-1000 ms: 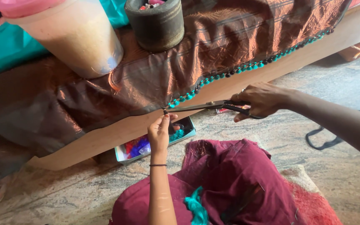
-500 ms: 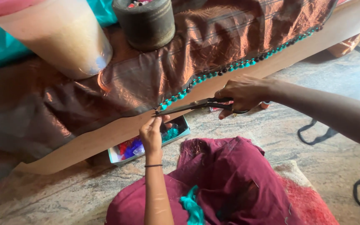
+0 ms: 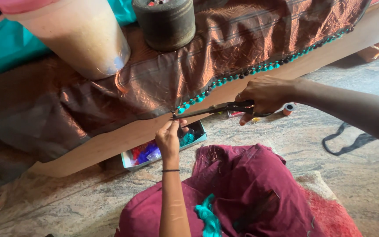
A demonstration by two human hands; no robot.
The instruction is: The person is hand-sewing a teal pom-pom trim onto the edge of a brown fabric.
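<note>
A shiny brown cloth (image 3: pixel 163 74) with a teal and dark bead trim (image 3: pixel 259 70) hangs over a wooden board (image 3: pixel 123 136). My left hand (image 3: pixel 168 138) pinches the cloth's lower edge at the end of the bead trim. My right hand (image 3: pixel 262 94) grips black scissors (image 3: pixel 211 109), whose tips meet the cloth edge just above my left fingers. My lap is covered by maroon fabric (image 3: pixel 242 193) with a teal scrap (image 3: pixel 207 217) lying on it.
A translucent jar with a pink lid (image 3: pixel 80 35) and a dark round pot (image 3: pixel 165 22) stand on the cloth. A small box of coloured threads (image 3: pixel 154 151) lies under the board. A thread spool (image 3: pixel 289 109) and black straps (image 3: pixel 352 140) lie on the stone floor.
The view has shifted slightly; the scissors and my right hand sit a little further along the cloth edge, and my left hand keeps its pinch below the tips.
</note>
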